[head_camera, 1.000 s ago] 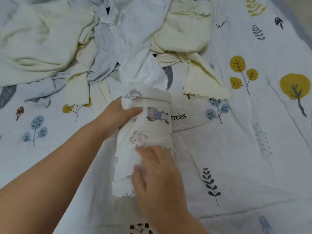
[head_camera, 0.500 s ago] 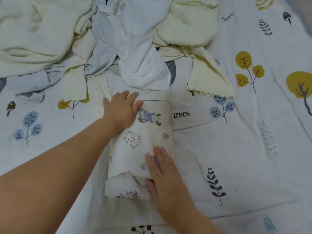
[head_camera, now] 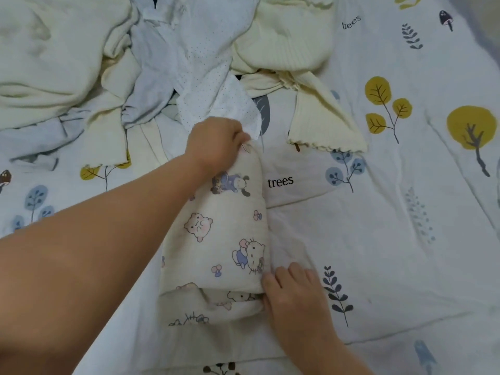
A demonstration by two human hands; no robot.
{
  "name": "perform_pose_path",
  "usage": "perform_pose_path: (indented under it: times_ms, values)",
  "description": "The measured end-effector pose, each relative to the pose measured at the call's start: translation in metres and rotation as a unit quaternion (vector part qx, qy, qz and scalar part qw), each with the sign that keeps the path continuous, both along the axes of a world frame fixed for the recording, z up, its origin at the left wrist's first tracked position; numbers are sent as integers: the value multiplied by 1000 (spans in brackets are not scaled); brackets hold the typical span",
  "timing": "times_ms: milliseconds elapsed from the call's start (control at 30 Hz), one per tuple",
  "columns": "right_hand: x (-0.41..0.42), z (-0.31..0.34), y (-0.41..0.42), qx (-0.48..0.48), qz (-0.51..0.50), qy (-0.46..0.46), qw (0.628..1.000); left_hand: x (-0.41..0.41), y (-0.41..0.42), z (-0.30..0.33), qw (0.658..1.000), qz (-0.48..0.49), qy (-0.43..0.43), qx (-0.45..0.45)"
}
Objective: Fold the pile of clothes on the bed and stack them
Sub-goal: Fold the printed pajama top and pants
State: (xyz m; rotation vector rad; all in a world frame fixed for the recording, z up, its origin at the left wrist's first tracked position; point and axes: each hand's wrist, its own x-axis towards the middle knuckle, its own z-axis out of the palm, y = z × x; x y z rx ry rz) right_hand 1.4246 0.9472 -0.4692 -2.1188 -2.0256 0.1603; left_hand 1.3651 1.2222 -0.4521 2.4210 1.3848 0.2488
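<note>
Gripping the far end of the folded cloth (head_camera: 224,234), the left hand (head_camera: 216,143) has its fingers curled over that edge and closed on the fabric — the cartoon-printed bundle lies lengthwise on the sheet (head_camera: 378,239) between the two hands. At the near right corner the right hand (head_camera: 295,290) has its fingers bent and tucked under the fold, thumb against the cloth. Just beyond the left fingers sits the pile (head_camera: 167,50) — cream and white clothes, unfolded.

A bed (head_camera: 378,239) in tree-printed sheet carries a folded cartoon-print garment (head_camera: 224,239) and, beyond it, a rumpled pile of clothes (head_camera: 162,63).
</note>
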Motion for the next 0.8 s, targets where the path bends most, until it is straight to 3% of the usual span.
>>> perform_pose_path:
  times_ms: [100,200,333,433,567,633,800]
  values:
    - [3,-4,-17,43,17,7,999,-12,21,5,994,108,-11,-19]
    - [7,1,-18,33,-5,3,999,-22,19,4,989,95,28,-106]
    - [-7,22,2,27,-43,59,997,-43,5,4,970,167,-42,-173]
    - [-31,38,24,63,13,113,991,-70,-1,3,943,234,-112,-207]
    - [-58,43,49,69,94,103,988,-94,-16,0,886,271,-200,-319]
    - [-63,42,53,83,114,107,984,-95,-11,-1,878,298,-210,-309]
    - [-71,31,37,149,99,161,971,-79,5,-3,916,315,-150,-198]
